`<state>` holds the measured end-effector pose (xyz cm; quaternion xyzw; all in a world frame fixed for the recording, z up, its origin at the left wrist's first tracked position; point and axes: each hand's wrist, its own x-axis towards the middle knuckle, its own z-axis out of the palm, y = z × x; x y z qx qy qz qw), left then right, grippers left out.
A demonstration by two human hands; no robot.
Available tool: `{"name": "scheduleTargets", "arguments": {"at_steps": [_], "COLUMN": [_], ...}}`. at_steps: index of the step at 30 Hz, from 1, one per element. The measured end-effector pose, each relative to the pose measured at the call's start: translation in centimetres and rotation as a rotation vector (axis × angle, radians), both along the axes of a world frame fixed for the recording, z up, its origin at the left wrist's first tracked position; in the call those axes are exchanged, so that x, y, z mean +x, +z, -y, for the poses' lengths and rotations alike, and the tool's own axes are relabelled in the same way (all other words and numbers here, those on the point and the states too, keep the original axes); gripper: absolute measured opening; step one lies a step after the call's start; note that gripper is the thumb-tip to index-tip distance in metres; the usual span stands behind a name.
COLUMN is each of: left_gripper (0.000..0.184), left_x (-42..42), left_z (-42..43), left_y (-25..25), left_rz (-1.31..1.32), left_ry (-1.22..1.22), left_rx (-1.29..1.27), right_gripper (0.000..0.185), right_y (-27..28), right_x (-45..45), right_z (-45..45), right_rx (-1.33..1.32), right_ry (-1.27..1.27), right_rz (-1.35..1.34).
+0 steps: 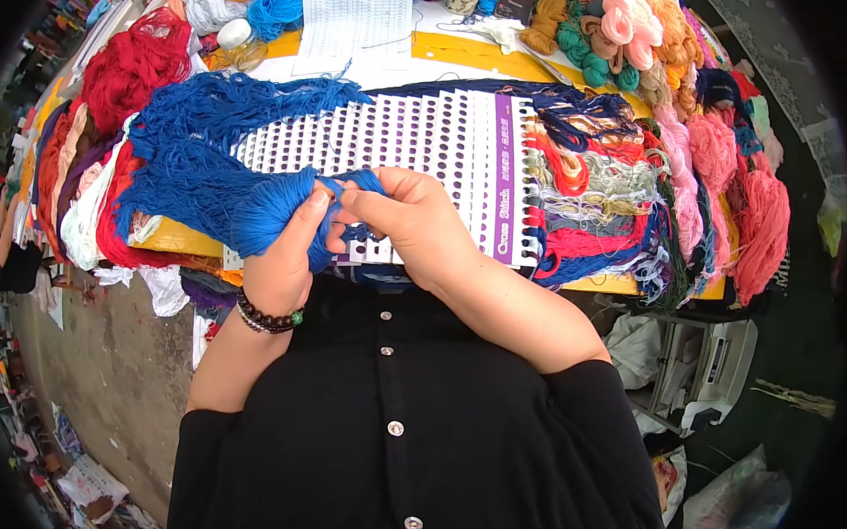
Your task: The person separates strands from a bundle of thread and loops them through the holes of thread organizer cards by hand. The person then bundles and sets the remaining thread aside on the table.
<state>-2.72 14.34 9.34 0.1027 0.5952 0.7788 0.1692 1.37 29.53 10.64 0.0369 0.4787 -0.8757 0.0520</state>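
Note:
A thick bundle of blue embroidery thread (193, 190) spreads leftward over the table's front. My left hand (296, 234) is closed around its gathered right end. Close against it, my right hand (398, 210) pinches blue strands drawn from the same bundle. Beneath both hands lies a fanned stack of white punched thread cards (411, 130), with a purple "Cross Stitch" strip (505, 183) on the rightmost one. More blue thread rests across the cards' left part. The fingertips of both hands nearly meet, and the bundle partly covers my left fingers.
Multicoloured threads (591, 177) hang from the cards' right side. Red thread (137, 67) is heaped at left, pink skeins (761, 229) at right. Behind the cards are a printed chart (355, 17), a jar with a white lid (239, 44) and scissors (549, 68).

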Motion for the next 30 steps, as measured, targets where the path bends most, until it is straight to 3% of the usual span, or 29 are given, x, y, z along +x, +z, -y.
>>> {"name": "scheduleTargets", "arguments": {"at_steps": [6, 12, 17, 30], "left_gripper": [0.027, 0.037, 0.037, 0.037], "left_x": [0.0, 0.2, 0.4, -0.2], "left_z": [0.6, 0.4, 0.3, 0.6], "left_y": [0.6, 0.5, 0.2, 0.5], "left_rz": [0.109, 0.105, 0.1, 0.166], "left_ry": [-0.095, -0.152, -0.176, -0.193], "left_rx": [0.035, 0.017, 0.014, 0.098], "right_gripper": [0.016, 0.01, 0.008, 0.011], "right_y": [-0.1, -0.8, -1.3, -0.3], "right_x": [-0.1, 0.0, -0.2, -0.1], "right_z": [0.2, 0.2, 0.2, 0.5], "right_rx": [0.087, -0.016, 0.174, 0.006], "right_ry": [-0.075, -0.023, 0.01, -0.034], "right_rz": [0.006, 0.073, 0.047, 0.076]}}
